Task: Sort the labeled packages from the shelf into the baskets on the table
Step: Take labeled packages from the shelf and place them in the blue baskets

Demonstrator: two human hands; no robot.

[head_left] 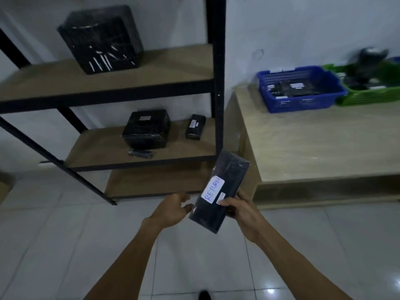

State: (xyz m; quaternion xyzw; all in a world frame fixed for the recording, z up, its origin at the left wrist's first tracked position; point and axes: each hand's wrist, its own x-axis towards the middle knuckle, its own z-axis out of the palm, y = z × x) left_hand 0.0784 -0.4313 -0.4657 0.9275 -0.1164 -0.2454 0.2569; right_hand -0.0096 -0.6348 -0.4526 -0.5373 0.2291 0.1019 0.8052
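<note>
My right hand (240,210) grips a long flat black package (225,176) with a white label reading RETURN, held tilted above the floor in front of the shelf. My left hand (173,210) hovers just left of the package's lower edge, fingers loosely curled, fingertips close to it; contact is unclear. On the wooden table (313,144) at the right stand a blue basket (303,100) holding black packages and a green basket (372,94) beside it, also with dark packages.
A black-framed shelf (217,83) with wooden boards stands at left. Its top board carries a large black wrapped box (101,40). The middle board holds a square package (146,128), a small upright one (195,126) and a thin one (140,153). White tiled floor lies below.
</note>
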